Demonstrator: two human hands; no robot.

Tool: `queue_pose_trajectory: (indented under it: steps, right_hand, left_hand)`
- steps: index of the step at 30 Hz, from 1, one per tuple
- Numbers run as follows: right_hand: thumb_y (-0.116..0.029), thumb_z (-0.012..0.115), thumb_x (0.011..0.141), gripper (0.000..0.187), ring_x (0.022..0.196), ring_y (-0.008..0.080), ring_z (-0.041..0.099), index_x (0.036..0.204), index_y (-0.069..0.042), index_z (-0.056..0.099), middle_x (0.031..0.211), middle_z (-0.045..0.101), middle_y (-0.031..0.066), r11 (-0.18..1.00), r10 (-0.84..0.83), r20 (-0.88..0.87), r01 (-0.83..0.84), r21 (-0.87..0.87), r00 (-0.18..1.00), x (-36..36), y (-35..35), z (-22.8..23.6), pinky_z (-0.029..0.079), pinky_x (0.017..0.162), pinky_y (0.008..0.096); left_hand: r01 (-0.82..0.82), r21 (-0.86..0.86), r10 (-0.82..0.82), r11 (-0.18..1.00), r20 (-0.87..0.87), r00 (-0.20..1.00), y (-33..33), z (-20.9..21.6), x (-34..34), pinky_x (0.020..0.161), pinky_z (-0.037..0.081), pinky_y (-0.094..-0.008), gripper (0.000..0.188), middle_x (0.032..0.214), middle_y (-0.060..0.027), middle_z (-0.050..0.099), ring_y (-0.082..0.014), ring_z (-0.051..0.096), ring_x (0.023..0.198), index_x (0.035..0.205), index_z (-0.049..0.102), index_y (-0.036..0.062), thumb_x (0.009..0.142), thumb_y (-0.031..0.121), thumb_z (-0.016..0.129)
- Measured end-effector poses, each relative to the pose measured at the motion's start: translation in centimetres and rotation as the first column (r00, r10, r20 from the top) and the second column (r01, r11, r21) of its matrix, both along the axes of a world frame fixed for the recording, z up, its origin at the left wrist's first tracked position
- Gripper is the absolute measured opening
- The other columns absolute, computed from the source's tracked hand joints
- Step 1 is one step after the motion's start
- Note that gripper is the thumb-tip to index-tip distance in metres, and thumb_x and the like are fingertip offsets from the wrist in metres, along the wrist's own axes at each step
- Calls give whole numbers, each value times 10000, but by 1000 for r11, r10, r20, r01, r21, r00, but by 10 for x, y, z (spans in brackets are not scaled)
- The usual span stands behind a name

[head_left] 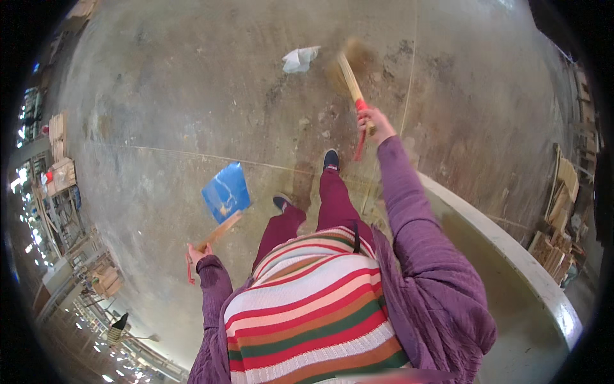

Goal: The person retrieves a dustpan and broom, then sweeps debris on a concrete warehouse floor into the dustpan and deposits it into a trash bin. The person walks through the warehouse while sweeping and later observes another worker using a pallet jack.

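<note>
My right hand [378,124] is closed around the red-bound grip of a short broom [350,78]. A red cord hangs below that hand, and the broom's brown head is smeared by motion near the floor. Just left of the head lies a crumpled white scrap [300,59], apart from the bristles. At the lower left, my left hand [201,252] grips the wooden handle of a blue dustpan [226,191]. Some pale bits show on the pan's surface. Another red cord dangles from the handle's end.
I stand on a stained concrete floor [256,115], with thin lines running across it. Close on my right is a long, pale-edged surface [511,253]. Wooden boards [555,249] are piled at the far right. Wooden furniture and stacks [62,176] line the left side.
</note>
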State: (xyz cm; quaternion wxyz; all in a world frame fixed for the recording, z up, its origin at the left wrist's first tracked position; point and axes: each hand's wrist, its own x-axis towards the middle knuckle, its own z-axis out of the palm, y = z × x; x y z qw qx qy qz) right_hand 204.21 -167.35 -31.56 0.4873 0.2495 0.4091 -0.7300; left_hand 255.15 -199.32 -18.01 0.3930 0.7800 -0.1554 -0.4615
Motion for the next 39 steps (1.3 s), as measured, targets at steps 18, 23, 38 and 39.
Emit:
queue_pose_trajectory:
  steps: [18,23,38,39]
  right_hand:
    - [-148,544,685,542,837,278,609,1219,-114,455,919,603,179,293,607,-30,-189,937,794,384,163,287,453,735,302]
    - [-170,504,721,443,869,352,568,1160,-110,500,957,582,195,-14,495,157,-173,985,855,476,124,242,451,742,411]
    - [-117,535,707,419,626,162,581,1117,-30,543,716,604,78,267,266,-235,162,950,935,569,135,101,443,553,294]
    - [-118,531,720,409,511,137,546,1122,-40,545,633,575,49,445,172,-202,107,889,964,570,139,94,421,467,272]
  left_hand:
    - [694,40,-684,719,-134,717,-100,-99,-169,686,440,-259,497,991,-62,481,-175,481,801,1068,450,78,729,370,667]
    - [836,7,-831,549,-103,547,-107,-94,-173,657,430,-265,499,974,-56,492,-163,477,793,1086,446,100,719,338,685]
    - [895,-55,-896,443,-3,444,-98,-82,-74,666,436,-248,531,957,-83,497,-153,484,756,1074,472,28,725,382,658]
    - [894,-28,-894,448,0,448,-91,-83,-61,664,439,-251,534,951,-89,497,-159,487,760,1064,473,19,723,388,656]
